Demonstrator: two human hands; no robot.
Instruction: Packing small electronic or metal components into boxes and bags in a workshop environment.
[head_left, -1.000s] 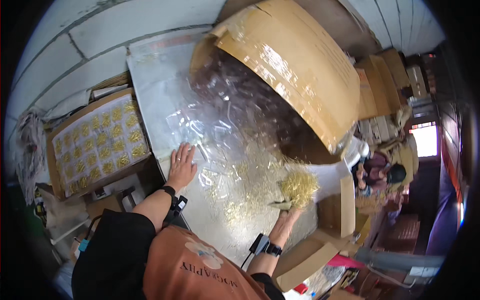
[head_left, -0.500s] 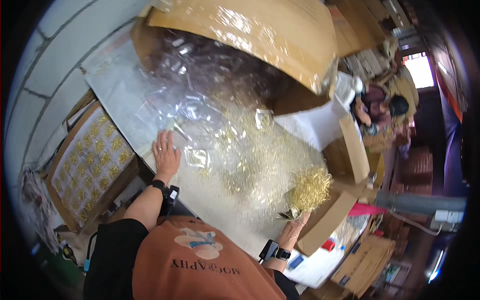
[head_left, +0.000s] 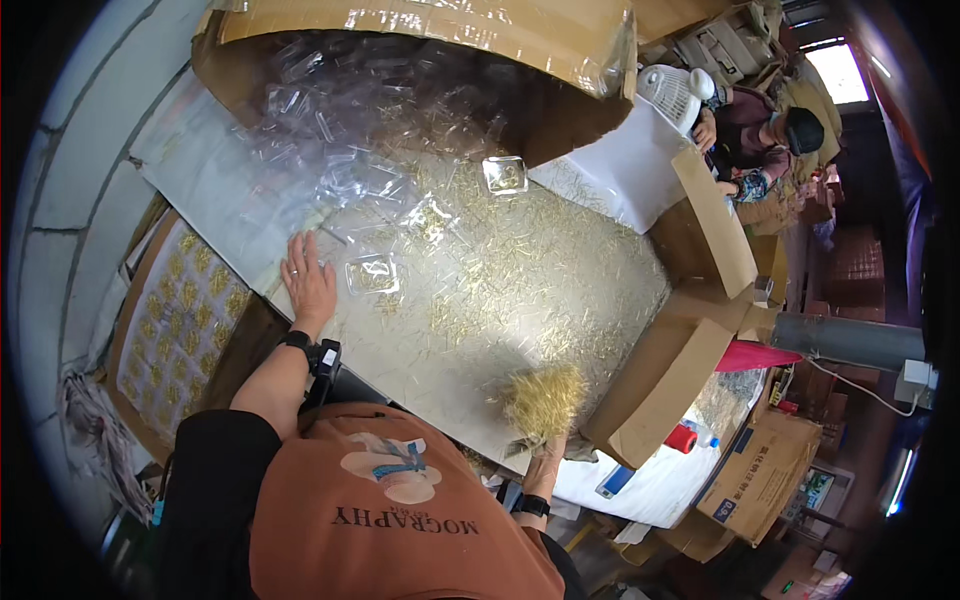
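My left hand (head_left: 312,287) lies flat, fingers spread, at the near left edge of the pale tabletop (head_left: 400,350). Just right of it sits a clear square plastic case (head_left: 372,274) with gold pieces in it. Low at the near right edge, my right hand (head_left: 545,455) grips a bushy clump of thin gold strands (head_left: 545,398) from below; most of its fingers are hidden. Greyish material shows around its base. Thin gold pieces (head_left: 520,270) are scattered across the table. Another clear case (head_left: 505,175) stands farther back.
A large cardboard box (head_left: 420,20) opens toward me at the back, clear plastic cases (head_left: 350,180) spilling out. Cardboard flaps (head_left: 670,385) border the right side. A shallow carton (head_left: 180,310) of gold piles stands left. Beyond a white fan (head_left: 675,95), another person (head_left: 755,140) sits.
My right hand has drawn the gold clump left and nearer to me. My left hand stays flat at the table's edge. The whole view has shifted a little.
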